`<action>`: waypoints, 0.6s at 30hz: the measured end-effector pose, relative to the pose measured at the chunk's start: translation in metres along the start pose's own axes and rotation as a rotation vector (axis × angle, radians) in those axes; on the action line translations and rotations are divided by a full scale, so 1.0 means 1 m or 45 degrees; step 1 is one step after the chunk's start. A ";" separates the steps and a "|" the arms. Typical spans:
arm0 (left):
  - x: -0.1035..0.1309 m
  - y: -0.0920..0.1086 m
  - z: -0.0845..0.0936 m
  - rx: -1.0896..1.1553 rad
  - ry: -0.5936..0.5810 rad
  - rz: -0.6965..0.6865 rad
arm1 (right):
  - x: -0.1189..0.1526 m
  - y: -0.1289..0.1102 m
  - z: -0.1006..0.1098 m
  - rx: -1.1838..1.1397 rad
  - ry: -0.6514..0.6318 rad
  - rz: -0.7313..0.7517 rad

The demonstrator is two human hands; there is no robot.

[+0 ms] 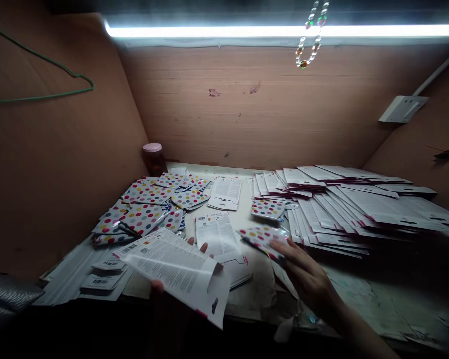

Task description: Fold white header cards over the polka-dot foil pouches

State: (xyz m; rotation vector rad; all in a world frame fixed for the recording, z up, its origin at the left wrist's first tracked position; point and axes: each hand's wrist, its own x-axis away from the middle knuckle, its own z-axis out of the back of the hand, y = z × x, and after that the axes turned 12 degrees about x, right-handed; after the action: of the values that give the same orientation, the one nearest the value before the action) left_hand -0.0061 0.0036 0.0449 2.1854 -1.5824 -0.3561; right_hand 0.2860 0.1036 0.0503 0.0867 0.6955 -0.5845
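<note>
A white printed card sleeve [172, 267] with a hang hole is held at the lower centre by my left hand [157, 289]; the thumb shows at its near edge and fingertips behind its far edge. To the right, my right hand [303, 267] is closed on a polka-dot packet [260, 237], with the fingers over its right end. Between the hands lies a stack of white printed sleeves [217, 237]. Just beyond the held packet, another dotted packet [268, 208] rests on the table.
Dotted packets [145, 217] are heaped at the left, near a pink-lidded jar [154, 159]. Rows of white sleeves [322, 214] cover the right side. Small barcode cards [103, 280] lie at the front left. A bead string [303, 64] hangs above.
</note>
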 end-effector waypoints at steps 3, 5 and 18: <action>-0.001 -0.004 -0.010 0.097 0.049 -0.058 | 0.010 -0.046 0.022 -0.184 0.066 0.010; -0.003 -0.009 -0.012 0.114 0.026 -0.072 | 0.012 -0.066 0.030 -0.242 0.014 0.046; 0.010 -0.014 -0.027 0.003 -0.042 -0.078 | 0.002 -0.108 0.013 0.150 -0.117 0.266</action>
State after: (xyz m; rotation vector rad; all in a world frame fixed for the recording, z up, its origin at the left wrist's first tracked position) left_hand 0.0205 0.0024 0.0629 2.2443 -1.5359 -0.4109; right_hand 0.2371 0.0085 0.0713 0.2382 0.5545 -0.4260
